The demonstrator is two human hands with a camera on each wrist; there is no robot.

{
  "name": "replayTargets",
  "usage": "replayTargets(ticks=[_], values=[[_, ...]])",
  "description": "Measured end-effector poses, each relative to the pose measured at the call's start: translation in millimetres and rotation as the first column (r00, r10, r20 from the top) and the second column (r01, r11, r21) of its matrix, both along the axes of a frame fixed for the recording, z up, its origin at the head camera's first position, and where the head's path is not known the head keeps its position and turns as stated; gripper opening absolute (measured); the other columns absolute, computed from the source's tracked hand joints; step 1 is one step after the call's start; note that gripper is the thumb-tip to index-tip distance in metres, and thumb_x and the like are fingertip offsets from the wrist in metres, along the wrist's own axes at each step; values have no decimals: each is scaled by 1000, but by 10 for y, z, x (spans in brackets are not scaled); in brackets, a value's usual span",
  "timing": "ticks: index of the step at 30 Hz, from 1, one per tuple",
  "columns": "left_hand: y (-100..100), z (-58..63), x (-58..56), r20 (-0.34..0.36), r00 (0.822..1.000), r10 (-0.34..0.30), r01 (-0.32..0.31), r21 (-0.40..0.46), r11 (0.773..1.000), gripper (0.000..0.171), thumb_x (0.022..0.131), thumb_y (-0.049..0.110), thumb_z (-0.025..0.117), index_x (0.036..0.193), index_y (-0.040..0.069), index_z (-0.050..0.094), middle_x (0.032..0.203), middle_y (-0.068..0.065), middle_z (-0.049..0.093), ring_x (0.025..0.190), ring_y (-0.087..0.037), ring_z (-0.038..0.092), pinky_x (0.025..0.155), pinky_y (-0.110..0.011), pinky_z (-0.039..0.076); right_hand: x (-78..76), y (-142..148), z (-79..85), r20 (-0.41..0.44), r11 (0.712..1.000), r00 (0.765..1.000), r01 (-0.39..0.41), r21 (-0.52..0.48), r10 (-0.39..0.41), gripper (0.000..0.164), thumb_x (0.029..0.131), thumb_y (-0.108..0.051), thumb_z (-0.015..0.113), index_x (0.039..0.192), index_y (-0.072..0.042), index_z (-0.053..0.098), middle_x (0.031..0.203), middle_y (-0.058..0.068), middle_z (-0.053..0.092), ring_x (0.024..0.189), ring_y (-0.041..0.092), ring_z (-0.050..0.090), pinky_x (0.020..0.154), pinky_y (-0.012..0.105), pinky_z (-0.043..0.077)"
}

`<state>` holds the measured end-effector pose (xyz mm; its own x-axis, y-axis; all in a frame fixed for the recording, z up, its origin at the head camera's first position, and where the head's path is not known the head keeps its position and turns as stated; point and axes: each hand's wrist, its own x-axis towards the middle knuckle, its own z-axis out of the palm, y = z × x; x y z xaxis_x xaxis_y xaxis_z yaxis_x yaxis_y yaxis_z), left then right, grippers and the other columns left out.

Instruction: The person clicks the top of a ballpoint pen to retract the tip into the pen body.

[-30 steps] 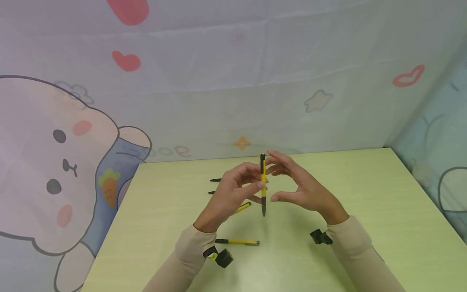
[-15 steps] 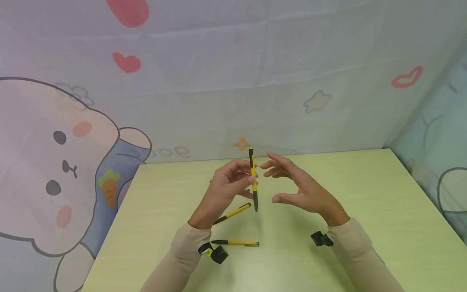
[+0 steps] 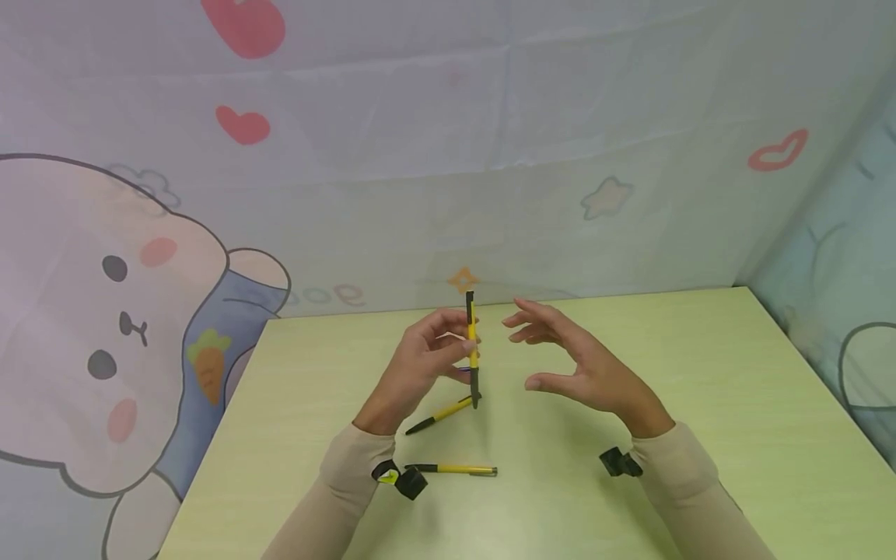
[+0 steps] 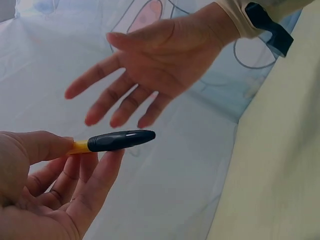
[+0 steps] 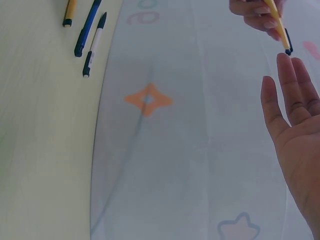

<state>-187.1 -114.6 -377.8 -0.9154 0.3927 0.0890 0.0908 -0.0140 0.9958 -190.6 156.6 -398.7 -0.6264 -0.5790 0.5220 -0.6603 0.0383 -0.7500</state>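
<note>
My left hand (image 3: 423, 354) pinches a yellow and black ballpoint pen (image 3: 472, 330) between thumb and fingers above the table. The pen stands nearly upright, its dark tip down and its clip end up. In the left wrist view the thumb presses the yellow barrel while a finger supports the black grip (image 4: 122, 141). To the right, apart from the pen, my right hand (image 3: 574, 362) hovers with spread fingers and nothing in it. Its palm shows in the left wrist view.
On the pale table (image 3: 630, 498) lie a slanted yellow pen (image 3: 444, 414) and a crosswise yellow pen (image 3: 451, 470). A blue pen (image 5: 87, 30) and a white pen (image 5: 94, 45) lie near the back edge, mostly hidden from the head view. Behind hangs a printed cloth (image 3: 392, 194).
My left hand has moved left with the pen, away from my right hand, uncovering more of the slanted yellow pen. The right hand has barely moved.
</note>
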Motion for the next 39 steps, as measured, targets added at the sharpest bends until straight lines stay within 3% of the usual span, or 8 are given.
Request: replayTargets(ticks=[5,10,14,18,21,27,32,39], values=[[-103,-93,-59,21,1000,14,-12,-50,999,26,99,12,66,125,9,61,120,-21,58,103,-35,65,74,-50,62,-5,10,-18,-10,1000,1000,8,7,-8,100,79,12,79,160,-13,27,147,6,51,126,34,58,109,37,46],[-203,-182,-128,0,999,43,-43,-139,989,29,98,10,66,127,9,62,118,-15,60,99,-29,66,72,-46,63,24,18,16,5,1000,1000,18,21,-18,97,82,7,79,160,-17,28,147,4,51,127,28,58,109,38,46],[-277,-252,-178,-21,999,39,-42,-221,974,32,98,9,66,129,11,62,116,-13,60,94,-23,67,72,-45,62,37,21,26,9,1000,1000,12,20,-12,94,83,6,78,160,-17,28,148,3,51,127,28,58,109,41,46],[-346,-322,-238,-59,998,-7,-12,-322,947,33,97,7,65,130,9,61,113,-14,61,91,-25,67,74,-51,62,32,34,29,10,1000,1000,13,20,-13,92,86,3,78,160,-17,29,147,6,51,127,28,59,109,41,46],[-407,-383,-280,-88,995,-53,11,-423,906,30,98,8,64,128,10,63,112,-12,62,92,-26,67,74,-48,61,26,43,34,11,1000,1000,17,23,-17,89,87,1,77,160,-17,29,147,6,51,127,27,59,110,39,45],[-499,-496,-342,-155,973,-172,43,-609,792,29,99,6,62,128,12,66,114,-6,65,91,-20,65,70,-35,58,19,48,35,11,999,1000,22,38,-23,85,90,-2,75,160,-19,29,147,3,51,126,27,59,110,37,45],[-531,-591,-388,-152,955,-253,84,-680,729,28,99,4,61,126,11,65,111,-5,66,87,-18,64,69,-30,54,24,47,28,11,999,1000,20,42,-20,84,91,-2,74,160,-19,29,147,4,51,126,30,59,109,36,45],[-553,-733,-452,-188,936,-297,41,-781,623,30,95,1,63,121,15,69,111,1,68,98,-17,63,81,-33,55,26,48,29,10,999,1000,26,30,-26,84,90,0,75,159,-17,31,146,2,52,125,28,60,110,35,45]])
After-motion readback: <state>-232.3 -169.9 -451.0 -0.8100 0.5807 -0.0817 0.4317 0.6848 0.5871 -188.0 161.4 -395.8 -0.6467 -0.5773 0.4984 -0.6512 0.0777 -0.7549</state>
